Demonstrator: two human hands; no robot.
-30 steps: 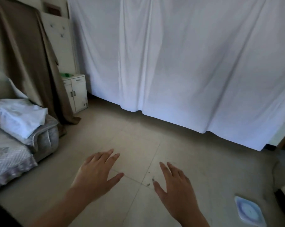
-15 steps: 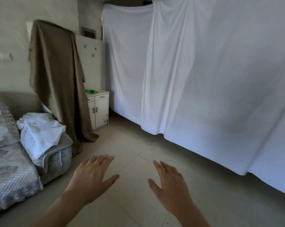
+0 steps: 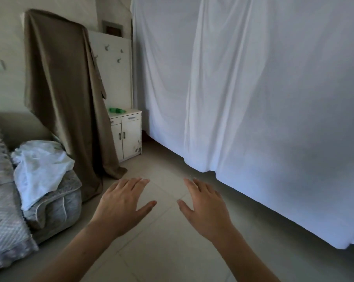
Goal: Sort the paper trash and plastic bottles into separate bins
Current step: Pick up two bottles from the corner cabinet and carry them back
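Observation:
My left hand [image 3: 122, 202] and my right hand [image 3: 206, 206] are held out palm down over the tiled floor [image 3: 164, 247], fingers spread, holding nothing. A green bottle-like object [image 3: 116, 110] lies on top of a small white cabinet [image 3: 128, 135] at the back. No bins and no paper trash are in view.
A large white sheet [image 3: 253, 98] hangs across the right side down to the floor. A brown cloth [image 3: 64, 94] drapes a tall object at the left. A sofa [image 3: 13, 204] with a white bundle [image 3: 40, 167] stands at the left edge.
The view has swung left and upward: the cabinet and brown cloth shifted toward the centre, and the pale square object on the floor left the view. Both hands stay open.

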